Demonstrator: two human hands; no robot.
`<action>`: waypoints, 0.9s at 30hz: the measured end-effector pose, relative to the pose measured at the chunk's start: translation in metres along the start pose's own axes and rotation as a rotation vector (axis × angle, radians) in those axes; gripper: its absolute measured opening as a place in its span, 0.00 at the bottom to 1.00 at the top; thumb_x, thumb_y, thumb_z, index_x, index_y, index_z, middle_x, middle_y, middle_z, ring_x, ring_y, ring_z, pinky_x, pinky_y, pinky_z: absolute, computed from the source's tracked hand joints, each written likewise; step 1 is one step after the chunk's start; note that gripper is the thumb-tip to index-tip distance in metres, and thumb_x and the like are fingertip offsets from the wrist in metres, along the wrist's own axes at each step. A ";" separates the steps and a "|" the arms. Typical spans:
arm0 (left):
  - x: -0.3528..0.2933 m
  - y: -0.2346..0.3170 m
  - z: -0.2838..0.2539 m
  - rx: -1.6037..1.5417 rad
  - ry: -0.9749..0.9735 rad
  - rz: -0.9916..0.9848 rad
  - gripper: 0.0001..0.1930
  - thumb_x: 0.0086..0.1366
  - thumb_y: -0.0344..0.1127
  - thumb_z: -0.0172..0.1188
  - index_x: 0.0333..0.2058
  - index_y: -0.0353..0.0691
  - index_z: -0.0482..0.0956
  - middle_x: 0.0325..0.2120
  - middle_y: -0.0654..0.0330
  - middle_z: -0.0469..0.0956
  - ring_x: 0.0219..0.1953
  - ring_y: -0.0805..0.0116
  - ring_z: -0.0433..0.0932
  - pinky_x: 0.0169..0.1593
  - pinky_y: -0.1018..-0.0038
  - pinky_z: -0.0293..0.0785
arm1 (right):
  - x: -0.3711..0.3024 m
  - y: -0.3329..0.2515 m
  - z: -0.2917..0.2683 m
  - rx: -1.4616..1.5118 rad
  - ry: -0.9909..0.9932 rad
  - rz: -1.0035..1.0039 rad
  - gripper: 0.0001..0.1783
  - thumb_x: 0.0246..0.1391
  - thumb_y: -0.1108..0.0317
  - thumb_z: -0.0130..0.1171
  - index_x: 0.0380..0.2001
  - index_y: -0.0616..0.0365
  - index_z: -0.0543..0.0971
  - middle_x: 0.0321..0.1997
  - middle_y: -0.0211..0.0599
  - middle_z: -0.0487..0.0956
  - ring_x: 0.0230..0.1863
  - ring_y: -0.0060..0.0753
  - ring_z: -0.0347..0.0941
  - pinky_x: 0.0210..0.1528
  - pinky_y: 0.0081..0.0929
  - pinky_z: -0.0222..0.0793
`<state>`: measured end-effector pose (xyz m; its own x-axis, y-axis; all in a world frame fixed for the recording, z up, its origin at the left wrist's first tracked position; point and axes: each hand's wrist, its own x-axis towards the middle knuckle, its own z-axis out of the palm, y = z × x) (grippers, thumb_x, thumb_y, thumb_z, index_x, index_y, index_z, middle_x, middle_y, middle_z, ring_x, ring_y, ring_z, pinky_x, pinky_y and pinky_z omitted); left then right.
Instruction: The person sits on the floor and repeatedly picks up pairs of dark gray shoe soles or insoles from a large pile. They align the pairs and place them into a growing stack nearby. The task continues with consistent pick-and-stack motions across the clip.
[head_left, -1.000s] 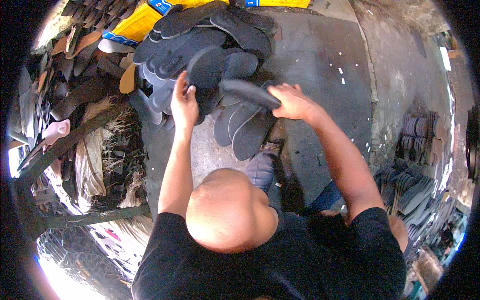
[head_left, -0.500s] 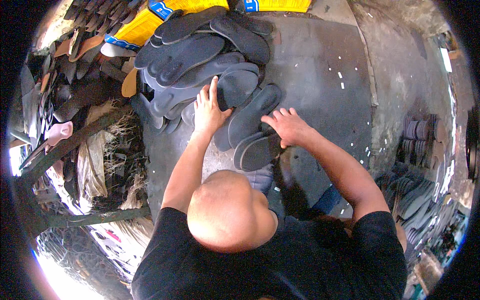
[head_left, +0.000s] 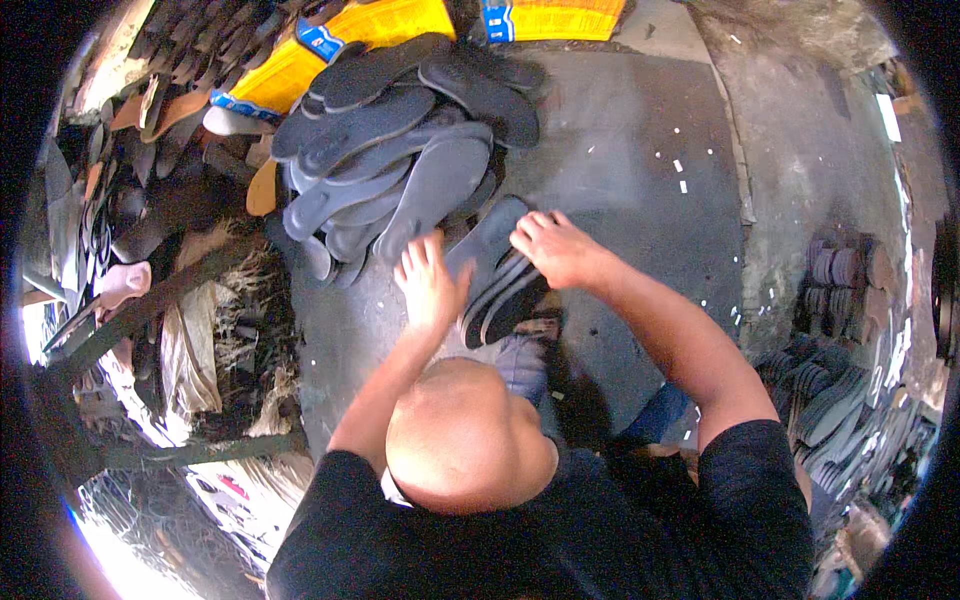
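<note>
The left hand (head_left: 430, 280) is spread open, fingers fanned, and is laid flat against the near end of a small stack of dark shoe soles (head_left: 497, 268); nothing is gripped by it. Whether the palm presses the stack or the grey floor (head_left: 640, 200) beside it cannot be told, since the underside of the hand is hidden. The right hand (head_left: 556, 246) is set on the far edge of the same stack, its fingers curled over the top sole, so that the stack is held between the two hands. How many soles are in the stack is hard to make out: only their thin edges are seen, just below the right hand, and the near end is covered by the left wrist.

Beyond both hands, a large heap of dark grey soles (head_left: 400, 150) is piled, overlapping in all directions; its lower layers are buried and cannot be counted. Behind the heap, yellow and blue flattened cartons (head_left: 330, 50) are partly covered by it and are cut off by the upper rim. To the left of the left hand, a jumble of brown and dark cut pieces (head_left: 140, 170) is lost in shadow. To the right of the right arm, rows of stacked soles (head_left: 850, 400) are seen, bent and blurred near the rim. The person's lap is hidden by the bowed head (head_left: 465, 435).
</note>
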<state>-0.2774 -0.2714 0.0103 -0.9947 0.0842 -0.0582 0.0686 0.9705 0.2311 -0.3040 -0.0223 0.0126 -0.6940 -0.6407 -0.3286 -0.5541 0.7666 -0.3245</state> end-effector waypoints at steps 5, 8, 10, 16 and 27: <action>-0.027 -0.027 0.039 -0.453 -0.206 0.087 0.33 0.59 0.43 0.73 0.61 0.44 0.71 0.57 0.47 0.72 0.61 0.43 0.69 0.63 0.47 0.65 | -0.022 -0.005 0.024 0.006 0.408 -0.115 0.32 0.50 0.68 0.65 0.61 0.53 0.72 0.67 0.44 0.70 0.72 0.49 0.63 0.68 0.59 0.60; -0.006 0.001 0.004 -0.647 -0.478 0.205 0.34 0.61 0.41 0.72 0.64 0.43 0.70 0.57 0.47 0.72 0.61 0.45 0.69 0.65 0.49 0.64 | -0.040 -0.008 0.024 0.060 0.283 0.056 0.33 0.52 0.65 0.66 0.63 0.48 0.72 0.65 0.41 0.73 0.71 0.47 0.64 0.66 0.60 0.59; 0.000 0.013 -0.011 -0.582 -0.513 0.358 0.34 0.61 0.41 0.71 0.64 0.44 0.69 0.56 0.48 0.73 0.61 0.46 0.69 0.64 0.48 0.64 | -0.053 -0.009 -0.002 -0.013 0.132 0.226 0.34 0.52 0.63 0.67 0.64 0.45 0.72 0.64 0.39 0.74 0.70 0.46 0.66 0.65 0.61 0.59; 0.021 0.031 0.018 -0.274 -0.311 0.626 0.43 0.51 0.36 0.76 0.66 0.46 0.68 0.62 0.51 0.70 0.67 0.47 0.66 0.67 0.47 0.62 | -0.078 0.015 0.016 0.062 0.296 0.504 0.49 0.33 0.58 0.82 0.61 0.51 0.71 0.65 0.39 0.73 0.73 0.46 0.62 0.78 0.65 0.40; 0.107 0.133 -0.071 -0.475 -0.259 0.997 0.35 0.51 0.38 0.77 0.57 0.39 0.72 0.51 0.47 0.74 0.59 0.40 0.70 0.63 0.52 0.67 | -0.108 0.007 0.022 0.559 0.692 0.787 0.45 0.39 0.52 0.82 0.57 0.60 0.71 0.55 0.50 0.77 0.59 0.58 0.73 0.61 0.48 0.70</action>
<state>-0.3799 -0.1497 0.1040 -0.4633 0.8694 0.1719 0.7312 0.2654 0.6284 -0.2225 0.0511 0.0266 -0.9501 0.2890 -0.1174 0.2940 0.7040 -0.6465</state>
